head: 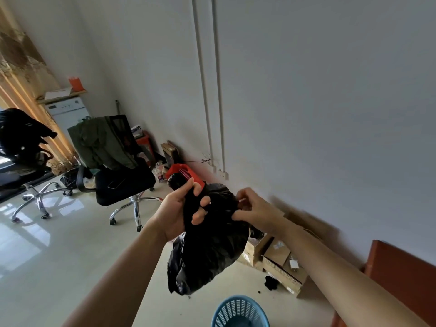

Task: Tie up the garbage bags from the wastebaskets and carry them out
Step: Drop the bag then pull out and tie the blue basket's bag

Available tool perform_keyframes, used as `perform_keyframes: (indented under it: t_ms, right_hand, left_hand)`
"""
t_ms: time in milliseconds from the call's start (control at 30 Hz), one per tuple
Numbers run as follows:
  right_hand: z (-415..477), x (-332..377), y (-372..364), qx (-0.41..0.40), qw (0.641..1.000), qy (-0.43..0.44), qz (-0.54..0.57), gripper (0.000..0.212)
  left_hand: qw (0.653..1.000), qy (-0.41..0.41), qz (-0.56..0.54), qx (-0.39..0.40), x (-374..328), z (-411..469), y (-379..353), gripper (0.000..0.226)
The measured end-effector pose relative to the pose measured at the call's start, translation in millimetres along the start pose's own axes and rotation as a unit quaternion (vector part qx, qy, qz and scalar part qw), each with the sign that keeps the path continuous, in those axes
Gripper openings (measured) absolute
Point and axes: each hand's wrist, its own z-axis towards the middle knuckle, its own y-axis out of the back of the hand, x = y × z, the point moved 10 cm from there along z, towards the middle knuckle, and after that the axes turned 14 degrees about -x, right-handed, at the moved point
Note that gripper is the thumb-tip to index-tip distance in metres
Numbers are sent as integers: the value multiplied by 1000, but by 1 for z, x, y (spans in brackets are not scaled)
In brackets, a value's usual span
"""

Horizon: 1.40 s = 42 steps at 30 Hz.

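Note:
A black garbage bag [207, 253] hangs in the air in front of me, above a blue mesh wastebasket [238, 312] at the bottom edge. My left hand [181, 211] is wrapped around the bag's gathered neck, whose end sticks up past my thumb. My right hand [252, 206] pinches a fold of the bag's top on the right side. A red wastebasket [182, 171] stands behind the bag by the wall, partly hidden by it.
Two black office chairs [122, 182] [23, 161] draped with clothes stand on the glossy floor to the left. Open cardboard boxes [278, 258] lie along the wall at the right, beside a reddish-brown piece of furniture [401, 274]. A small black scrap [271, 283] lies on the floor.

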Motion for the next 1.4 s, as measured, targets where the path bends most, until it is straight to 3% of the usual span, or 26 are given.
perform_keyframes:
  t_ms: [67, 133, 200, 300, 400, 467, 533, 633, 700, 867, 1000, 1067, 1167, 1300, 1400]
  right_hand:
    - [3, 4, 4, -31, 999, 32, -12, 57]
    - [2, 15, -7, 1, 997, 80, -18, 67]
    - [2, 15, -21, 46, 995, 83, 2, 50]
    - [6, 1, -19, -11, 998, 57, -13, 7]
    - [6, -11, -19, -40, 997, 49, -38, 19]
    - [1, -16, -29, -7, 999, 31, -8, 22]
    - [-3, -21, -36, 26, 999, -1, 32, 20]
    - [-6, -30, -38, 60, 995, -49, 67, 20]
    - [-8, -36, -37, 59, 990, -90, 88, 33]
    - [5, -24, -27, 0, 985, -106, 139, 67]
    - [24, -18, -10, -68, 977, -72, 187, 32]
    - [34, -30, -4, -107, 977, -83, 164, 23]
    - [47, -63, 27, -193, 964, -137, 117, 25]
    - [32, -120, 114, -345, 912, -213, 53, 28]
    - [32, -125, 123, -372, 892, -210, 151, 26]
  left_hand:
    - [1000, 17, 26, 1, 2, 0, -1, 39]
    - [998, 28, 60, -9, 5, 1, 1, 41]
    - [993, 22, 112, -33, 6, 3, 6, 44]
    - [954, -56, 257, -146, -6, 11, 27, 46]
    - [891, -141, 326, -281, -17, 12, 48, 46]
    - [881, -174, 264, -352, -18, 9, 60, 45]
    - [906, -167, 114, -371, -13, 9, 67, 45]
    - [946, -111, -122, -279, -1, 18, 54, 45]
    - [959, -84, -143, -231, 3, 19, 44, 45]
    - [980, -74, -24, -182, 8, 19, 23, 46]
    - [984, -82, 28, -158, 9, 18, 12, 46]
    - [973, -109, 43, -201, 7, 19, 18, 49]
    - [943, -144, 20, -300, -3, 15, 51, 52]
    - [872, -144, -41, -466, -19, -9, 133, 47]
    - [871, -141, -18, -470, -23, -7, 140, 51]
